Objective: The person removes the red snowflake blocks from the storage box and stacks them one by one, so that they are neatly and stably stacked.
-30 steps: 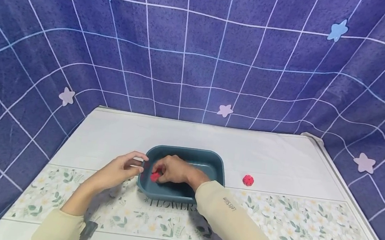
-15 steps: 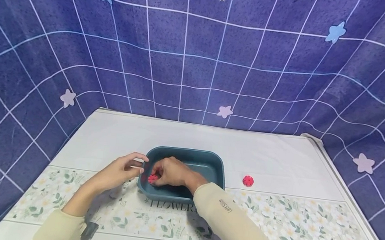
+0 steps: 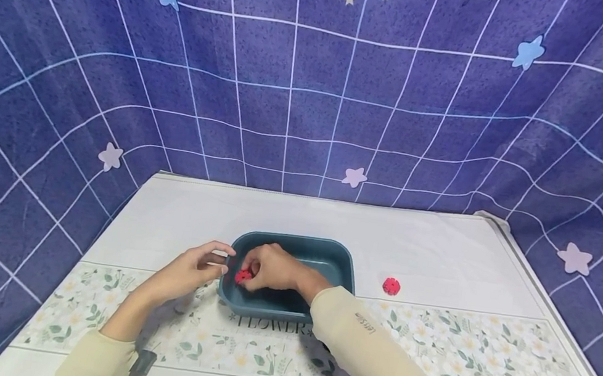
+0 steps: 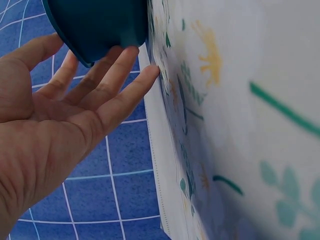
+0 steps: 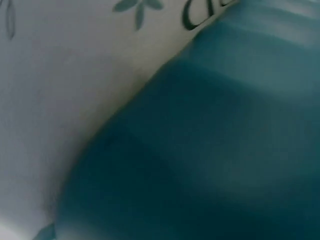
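A dark teal rectangular bin (image 3: pixel 334 269) stands on the table. My right hand (image 3: pixel 277 268) reaches inside its left part and pinches a small red notched disc (image 3: pixel 243 277) between thumb and fingers. At the bin's left end is my left hand (image 3: pixel 191 273), its fingers loosely spread and fingertips right at the rim. The left wrist view shows this hand (image 4: pixel 75 100) palm side, with fingertips against the bin's outer wall (image 4: pixel 107 25). Only the bin's blurred wall (image 5: pixel 200 150) fills most of the right wrist view; the right hand is out of sight there.
Another red notched disc (image 3: pixel 391 286) lies on the table to the right of the bin. A white cloth with a floral band (image 3: pixel 461 355) covers the table. Behind and at the sides hangs a blue curtain (image 3: pixel 310 114) with white grid lines and stars.
The pinched red disc has turned and shifted slightly within the right hand's fingers, inside the bin. The left hand stays at the bin's left end. The head view has tilted a little.
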Demonstrator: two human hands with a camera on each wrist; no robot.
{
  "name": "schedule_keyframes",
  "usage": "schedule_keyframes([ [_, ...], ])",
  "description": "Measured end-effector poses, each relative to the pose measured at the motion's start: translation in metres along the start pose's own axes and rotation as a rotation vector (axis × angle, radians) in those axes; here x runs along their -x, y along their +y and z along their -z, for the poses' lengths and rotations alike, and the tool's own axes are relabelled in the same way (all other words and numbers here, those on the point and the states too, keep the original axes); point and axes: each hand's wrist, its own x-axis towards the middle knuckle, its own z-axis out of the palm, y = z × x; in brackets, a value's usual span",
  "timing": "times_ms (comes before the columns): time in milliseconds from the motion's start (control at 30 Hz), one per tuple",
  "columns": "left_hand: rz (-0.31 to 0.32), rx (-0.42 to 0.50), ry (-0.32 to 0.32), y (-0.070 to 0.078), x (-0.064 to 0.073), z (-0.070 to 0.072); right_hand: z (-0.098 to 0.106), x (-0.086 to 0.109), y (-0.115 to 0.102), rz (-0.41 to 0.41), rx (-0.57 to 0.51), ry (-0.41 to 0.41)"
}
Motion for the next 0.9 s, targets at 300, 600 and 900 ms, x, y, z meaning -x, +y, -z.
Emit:
schedule_keyframes([
  [300, 0.011, 0.004, 0.002, 0.001, -0.001, -0.001, 0.017, 0.006, -0.006, 0.038, -0.034, 0.045],
  [600, 0.029, 0.005, 0.013, -0.002, 0.000, -0.003, 0.043, 0.011, -0.019, 0.086, -0.021, 0.044],
  [900, 0.041, 0.004, 0.014, -0.002, -0.002, -0.002, 0.073, 0.023, -0.011, 0.066, 0.015, 0.121],
])
